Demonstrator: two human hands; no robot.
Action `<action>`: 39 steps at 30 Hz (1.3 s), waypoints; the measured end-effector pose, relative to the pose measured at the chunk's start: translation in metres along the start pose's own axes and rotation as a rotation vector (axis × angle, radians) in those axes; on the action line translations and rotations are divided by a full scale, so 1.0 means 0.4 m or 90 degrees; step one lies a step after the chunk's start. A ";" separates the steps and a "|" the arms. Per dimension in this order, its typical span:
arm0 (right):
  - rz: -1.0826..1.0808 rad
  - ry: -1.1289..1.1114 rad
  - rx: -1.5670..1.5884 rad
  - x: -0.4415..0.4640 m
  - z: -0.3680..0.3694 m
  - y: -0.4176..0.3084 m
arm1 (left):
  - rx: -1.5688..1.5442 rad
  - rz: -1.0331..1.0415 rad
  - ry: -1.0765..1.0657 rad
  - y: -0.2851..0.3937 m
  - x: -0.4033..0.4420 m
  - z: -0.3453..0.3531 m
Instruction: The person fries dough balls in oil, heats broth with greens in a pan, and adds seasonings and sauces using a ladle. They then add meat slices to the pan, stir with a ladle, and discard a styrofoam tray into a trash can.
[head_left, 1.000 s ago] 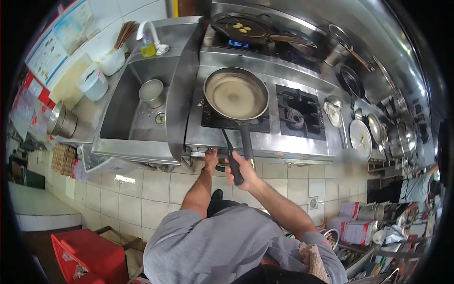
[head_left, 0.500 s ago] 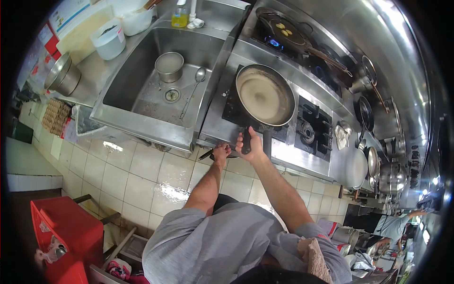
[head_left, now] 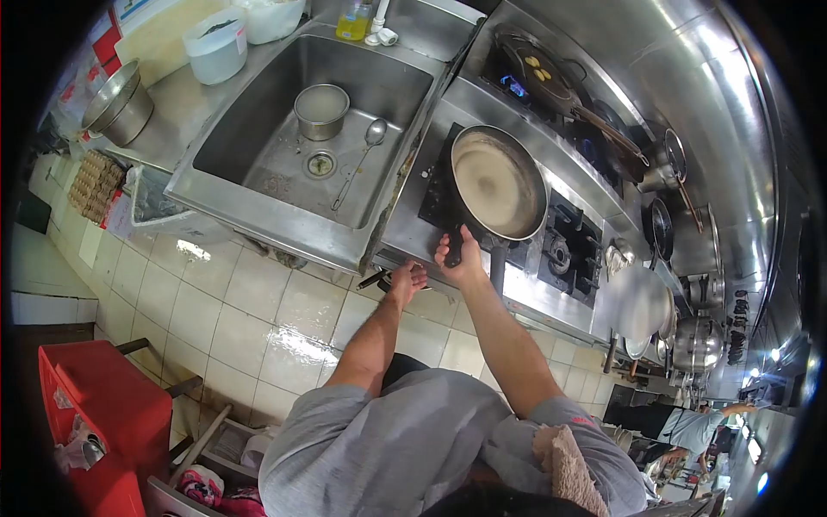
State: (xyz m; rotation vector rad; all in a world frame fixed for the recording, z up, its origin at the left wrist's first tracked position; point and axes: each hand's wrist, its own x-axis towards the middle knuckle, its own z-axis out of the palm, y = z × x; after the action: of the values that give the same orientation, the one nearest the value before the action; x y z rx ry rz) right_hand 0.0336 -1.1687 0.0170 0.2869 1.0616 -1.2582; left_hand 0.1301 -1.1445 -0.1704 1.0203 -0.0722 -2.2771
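A dark-rimmed frying pan [head_left: 498, 191] with a pale, cloudy layer inside sits on the near part of the stove. My right hand [head_left: 465, 257] is closed around a black handle [head_left: 455, 246] at the pan's near side. A second, greyish handle [head_left: 499, 269] sticks out just right of that hand; which handle belongs to the pan I cannot tell. Low at the stove's front edge, my left hand [head_left: 408, 281] has its fingers curled, and what they hold is hidden. A short black bar [head_left: 372, 280] shows left of it.
To the left is a steel sink [head_left: 215, 159] holding a metal pot [head_left: 322, 112] and a ladle-like spoon [head_left: 376, 131]. A lit burner [head_left: 513, 84] heats a pan with yellow pieces [head_left: 538, 69] at the back. A bare burner grate [head_left: 560, 252] and stacked pans stand right. Red bin [head_left: 103, 388] lower left.
The view has shifted slightly, so the sink and stove sit further right in the picture. Both hands keep nearly the same places, the right one still round the black handle.
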 end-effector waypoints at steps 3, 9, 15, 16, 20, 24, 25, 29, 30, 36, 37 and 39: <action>0.000 0.005 -0.012 0.015 0.005 -0.007 | 0.097 -0.021 -0.015 0.022 -0.008 -0.025; -0.025 0.038 -0.013 0.027 0.016 -0.008 | 0.189 -0.031 0.003 0.041 -0.060 -0.103; -0.031 0.031 -0.013 0.042 0.006 -0.006 | 0.225 -0.019 0.052 0.064 -0.123 -0.210; -0.031 0.029 -0.011 0.040 0.004 -0.007 | 0.227 -0.017 0.053 0.066 -0.132 -0.227; -0.001 -0.025 0.057 0.032 -0.002 -0.008 | 0.242 -0.027 0.104 0.061 -0.145 -0.299; 0.001 -0.022 0.046 0.044 -0.004 -0.010 | 0.251 -0.042 0.132 0.059 -0.162 -0.326; 0.001 -0.023 0.047 0.053 -0.005 -0.008 | 0.254 -0.043 0.135 0.059 -0.165 -0.328; -0.041 0.005 0.002 0.054 0.005 0.003 | 0.286 -0.044 0.133 0.060 -0.175 -0.335; -0.053 0.024 -0.006 0.053 0.004 0.004 | 0.298 -0.042 0.135 0.062 -0.179 -0.337; -0.059 -0.025 0.130 0.042 0.004 0.010 | 0.307 -0.036 0.159 0.069 -0.194 -0.348; -0.061 -0.026 0.133 0.045 0.005 0.006 | 0.306 -0.032 0.171 0.070 -0.192 -0.348; -0.045 -0.034 0.129 0.052 0.006 -0.001 | 0.311 -0.031 0.167 0.074 -0.190 -0.349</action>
State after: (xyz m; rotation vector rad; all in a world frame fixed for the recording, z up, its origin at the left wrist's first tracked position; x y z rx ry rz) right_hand 0.0331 -1.1837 0.0024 0.3701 0.9065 -1.4318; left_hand 0.2794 -1.0973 -0.2095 1.5745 -0.5179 -2.1944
